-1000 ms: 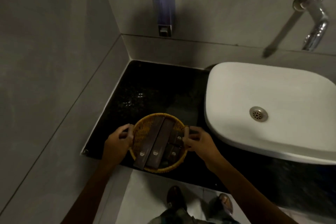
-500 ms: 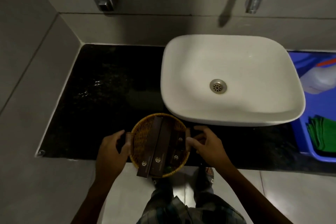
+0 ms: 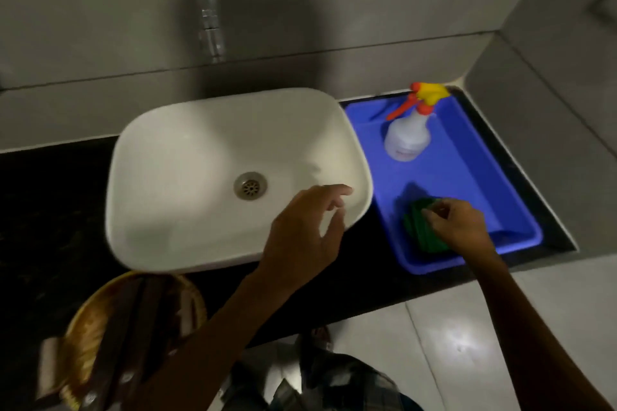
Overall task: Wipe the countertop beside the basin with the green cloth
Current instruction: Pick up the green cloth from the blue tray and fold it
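The folded green cloth (image 3: pixel 422 228) lies in the near part of a blue tray (image 3: pixel 467 177) to the right of the white basin (image 3: pixel 200 160). My right hand (image 3: pixel 457 227) rests on the cloth with fingertips pinching its top edge. My left hand (image 3: pixel 307 237) hovers over the basin's near right rim, fingers apart and holding nothing. The black countertop (image 3: pixel 50 210) runs along the left of the basin and in front of it.
A white spray bottle (image 3: pixel 409 133) with an orange and yellow trigger lies in the far part of the tray. A wicker basket (image 3: pixel 100 327) with dark brown packets sits at the counter's near left edge. A chrome tap (image 3: pixel 208 0) hangs above the basin.
Both hands have let go of the wicker basket. The view has swung right. My right hand has reached into the blue tray onto the cloth, and my left hand has moved over the basin.
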A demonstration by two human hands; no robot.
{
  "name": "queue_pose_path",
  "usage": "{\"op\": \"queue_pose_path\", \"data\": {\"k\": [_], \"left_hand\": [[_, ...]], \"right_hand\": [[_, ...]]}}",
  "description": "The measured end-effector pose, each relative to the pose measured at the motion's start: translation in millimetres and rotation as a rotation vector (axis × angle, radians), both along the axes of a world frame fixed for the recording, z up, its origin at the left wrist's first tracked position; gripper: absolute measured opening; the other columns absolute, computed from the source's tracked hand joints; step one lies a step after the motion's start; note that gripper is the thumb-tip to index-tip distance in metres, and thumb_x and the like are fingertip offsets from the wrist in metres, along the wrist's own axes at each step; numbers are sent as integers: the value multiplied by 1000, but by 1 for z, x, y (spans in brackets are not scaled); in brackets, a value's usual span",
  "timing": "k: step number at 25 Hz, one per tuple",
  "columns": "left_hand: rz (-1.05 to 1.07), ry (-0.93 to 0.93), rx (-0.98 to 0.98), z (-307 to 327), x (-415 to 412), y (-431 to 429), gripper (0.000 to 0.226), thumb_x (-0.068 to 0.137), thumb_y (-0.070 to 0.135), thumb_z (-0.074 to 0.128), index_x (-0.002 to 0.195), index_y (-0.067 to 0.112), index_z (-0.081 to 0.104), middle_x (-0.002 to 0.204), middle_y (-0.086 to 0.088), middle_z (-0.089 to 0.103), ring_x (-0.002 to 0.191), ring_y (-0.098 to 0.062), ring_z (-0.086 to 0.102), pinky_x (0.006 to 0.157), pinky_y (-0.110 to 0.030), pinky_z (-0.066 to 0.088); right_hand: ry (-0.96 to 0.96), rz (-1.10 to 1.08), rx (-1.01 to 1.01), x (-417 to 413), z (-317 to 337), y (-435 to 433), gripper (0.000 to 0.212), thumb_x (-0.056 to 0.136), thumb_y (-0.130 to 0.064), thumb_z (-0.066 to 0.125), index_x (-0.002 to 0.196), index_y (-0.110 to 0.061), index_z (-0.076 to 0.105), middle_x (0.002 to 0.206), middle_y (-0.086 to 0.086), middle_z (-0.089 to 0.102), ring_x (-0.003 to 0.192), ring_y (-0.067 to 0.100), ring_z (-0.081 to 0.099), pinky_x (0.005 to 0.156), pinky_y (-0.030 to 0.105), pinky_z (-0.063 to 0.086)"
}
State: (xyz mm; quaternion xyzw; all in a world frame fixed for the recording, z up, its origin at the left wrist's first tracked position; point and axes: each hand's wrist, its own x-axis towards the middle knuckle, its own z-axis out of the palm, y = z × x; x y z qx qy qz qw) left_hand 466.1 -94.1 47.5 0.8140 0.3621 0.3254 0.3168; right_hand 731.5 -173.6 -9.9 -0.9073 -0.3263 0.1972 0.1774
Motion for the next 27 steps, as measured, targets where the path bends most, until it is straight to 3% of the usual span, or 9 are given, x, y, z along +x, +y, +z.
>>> {"op": "queue_pose_path", "data": {"k": [4,7,10,13,16,19,22,24,27], "left_hand": [[-312,78,112,-25,115,-25,27,85,17,61,111,20,69,106,0,74,97,-23,68,83,-34,56],[-548,329,109,-62,159,-38,33,88,13,56,120,9,65,120,-15,68,110,-34,62,91,-46,52],[-656,604,-1,-92,178,-35,43,90,13,49,133,11,51,131,-18,57,118,-38,51,95,-49,48],[-661,656,-56,-110,176,-37,51,88,11,52,139,11,43,134,-22,51,123,-40,46,98,-50,45],[-579,458,-81,-97,165,-43,52,89,12,54,139,5,43,139,-23,49,130,-38,42,112,-44,32],[-337,80,-215,-62,132,-40,55,88,21,62,138,6,44,140,-17,50,130,-30,45,112,-34,33],[-175,-298,-712,-24,66,-33,66,78,28,73,136,20,42,130,-2,61,118,-9,59,96,-24,49],[-154,-498,-1095,-4,16,-21,63,73,27,75,129,27,45,111,0,73,102,-11,70,77,-25,58],[50,-472,-962,8,-91,7,59,72,23,77,125,27,52,99,-4,77,91,-15,73,70,-27,60]], "right_hand": [[46,-111,-202,75,-27,-17,51,86,-27,70,125,2,55,127,27,61,121,40,55,97,41,44],[163,-183,-216,88,-45,-16,65,83,-35,72,131,2,48,136,26,54,126,39,51,99,39,44],[224,-248,-243,99,-53,-8,66,80,-38,73,129,1,51,134,24,56,123,38,54,95,40,47],[444,-332,-97,94,-51,-6,42,76,-25,76,108,0,65,111,22,68,93,31,66,68,32,51],[537,-396,122,65,-29,-17,14,76,-15,73,87,-10,66,86,12,69,65,17,62,50,24,46],[693,-448,399,32,17,-26,31,77,-8,70,106,-3,62,94,14,71,83,25,69,69,31,55],[1063,-296,671,-25,69,-26,45,73,-8,67,117,-2,64,106,15,74,97,28,71,78,36,60],[1174,-175,717,-80,91,-11,42,74,-13,65,115,-4,67,107,15,75,94,25,72,80,36,61],[1016,-71,644,-193,93,31,28,81,-2,67,109,-5,67,105,19,74,90,27,72,78,36,60]]}}
